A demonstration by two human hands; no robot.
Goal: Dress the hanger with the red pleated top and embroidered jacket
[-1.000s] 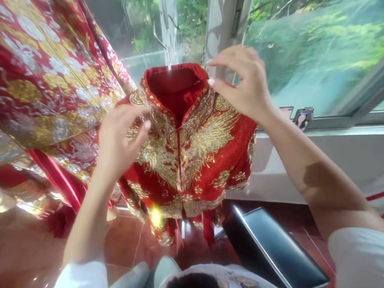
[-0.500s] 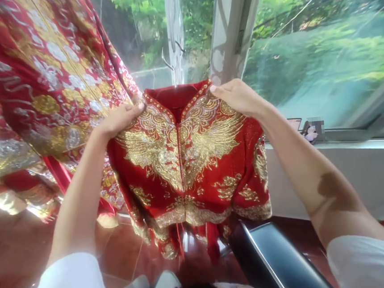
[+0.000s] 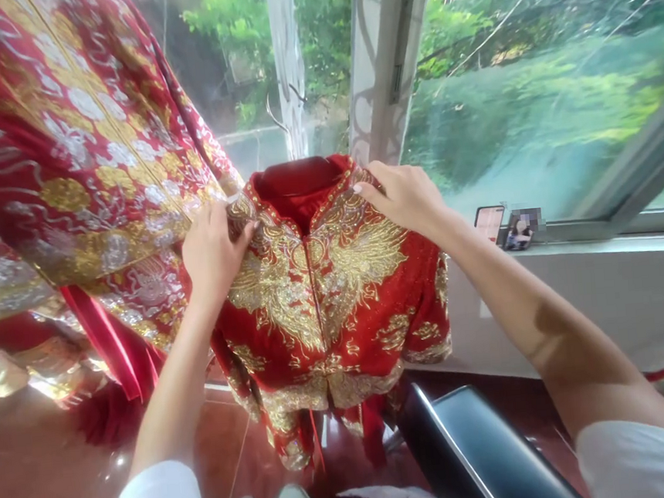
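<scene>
A small red jacket (image 3: 336,295) with gold embroidery hangs in front of me on a hanger whose metal hook (image 3: 282,128) rises above the collar. My left hand (image 3: 212,248) pinches the jacket's left shoulder near the collar. At the right side of the collar, my right hand (image 3: 402,196) grips the fabric with its fingers curled over the edge. Both of my forearms reach up from white sleeves.
A large red and gold embroidered garment (image 3: 63,172) hangs at the left, touching the jacket. A window with a pale frame post (image 3: 382,58) is behind. A phone (image 3: 489,223) leans on the sill. A dark chair (image 3: 483,453) stands below right, on a red tiled floor (image 3: 39,484).
Both hands went from the collar's front edges out to the shoulders, spreading the jacket, then settled near the collar. The jacket sits a little lower in view.
</scene>
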